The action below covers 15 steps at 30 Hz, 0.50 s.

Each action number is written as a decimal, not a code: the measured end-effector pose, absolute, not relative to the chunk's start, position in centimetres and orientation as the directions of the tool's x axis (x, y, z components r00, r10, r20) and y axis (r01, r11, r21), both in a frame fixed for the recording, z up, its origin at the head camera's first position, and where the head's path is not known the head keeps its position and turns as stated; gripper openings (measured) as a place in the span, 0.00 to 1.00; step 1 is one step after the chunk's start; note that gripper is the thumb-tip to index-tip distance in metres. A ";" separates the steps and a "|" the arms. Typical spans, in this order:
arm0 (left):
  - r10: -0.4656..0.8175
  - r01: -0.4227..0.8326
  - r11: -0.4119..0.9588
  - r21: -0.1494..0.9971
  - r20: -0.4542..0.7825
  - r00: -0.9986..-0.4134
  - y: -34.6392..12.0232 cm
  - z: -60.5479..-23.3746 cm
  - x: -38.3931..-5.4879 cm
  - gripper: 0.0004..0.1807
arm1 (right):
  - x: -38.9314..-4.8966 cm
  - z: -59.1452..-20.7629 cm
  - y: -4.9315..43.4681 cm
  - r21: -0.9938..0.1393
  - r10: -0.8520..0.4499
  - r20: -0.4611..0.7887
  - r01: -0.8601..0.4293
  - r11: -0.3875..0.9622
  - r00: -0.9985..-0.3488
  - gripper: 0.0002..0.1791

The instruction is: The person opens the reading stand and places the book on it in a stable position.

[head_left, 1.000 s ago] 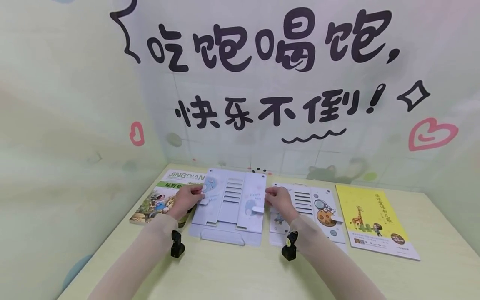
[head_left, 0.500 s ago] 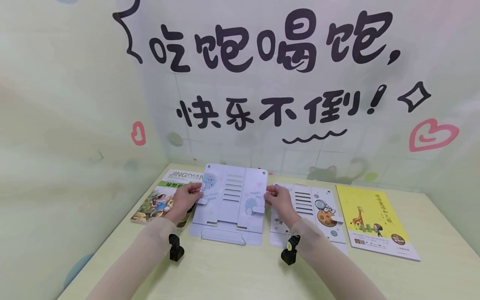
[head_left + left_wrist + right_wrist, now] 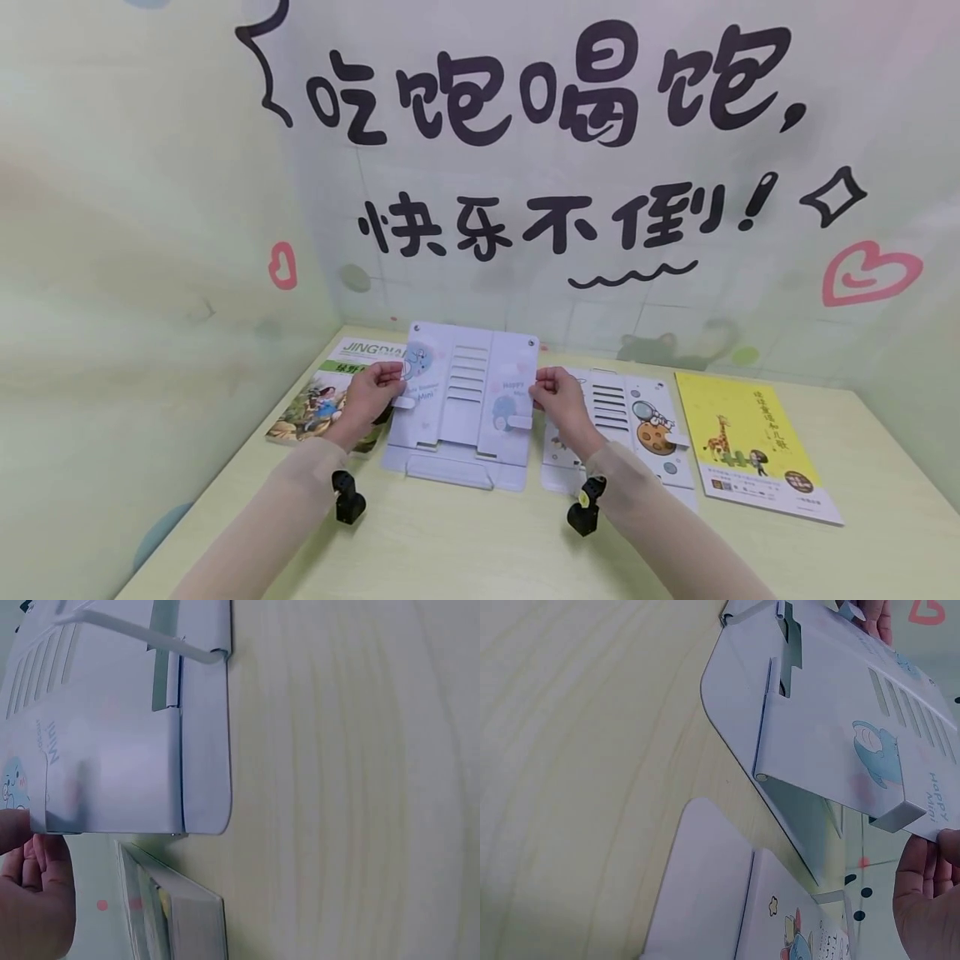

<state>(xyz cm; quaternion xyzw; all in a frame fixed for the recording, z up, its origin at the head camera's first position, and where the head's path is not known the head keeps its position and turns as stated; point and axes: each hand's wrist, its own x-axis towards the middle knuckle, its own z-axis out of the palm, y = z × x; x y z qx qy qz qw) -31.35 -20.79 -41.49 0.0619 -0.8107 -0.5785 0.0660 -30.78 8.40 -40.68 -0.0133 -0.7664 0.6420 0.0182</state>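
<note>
A white metal book stand [image 3: 461, 429] with pale blue cartoon prints and a slotted middle stands on the table, its back panel raised at a slant from the base plate. My left hand [image 3: 367, 402] pinches the panel's left edge between thumb and fingers, just above a small page clip. On the opposite edge my right hand [image 3: 561, 403] pinches likewise. In the right wrist view, a gap shows between the tilted panel [image 3: 825, 742] and its base [image 3: 739, 697]. The left wrist view shows the wire lip [image 3: 150, 636] at the stand's front.
Another white book stand [image 3: 656, 475] with an astronaut print lies low beside my right wrist. Farther right is a yellow book [image 3: 753, 433]. A picture book [image 3: 315, 404] lies left, partly behind my left hand. A printed wall cloth [image 3: 465, 283] hangs behind the table [image 3: 465, 542].
The stand's panel has tilted farther up, its top edge rising toward the wall. Both hands keep their pinch on its sides. The base has stayed in place.
</note>
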 end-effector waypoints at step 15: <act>-0.154 -0.041 0.289 0.957 0.005 -0.988 -21.0 -40.7 -30.5 0.17 | -30.1 -40.5 8.7 -0.979 0.009 0.064 -0.061 0.195 -0.998 0.10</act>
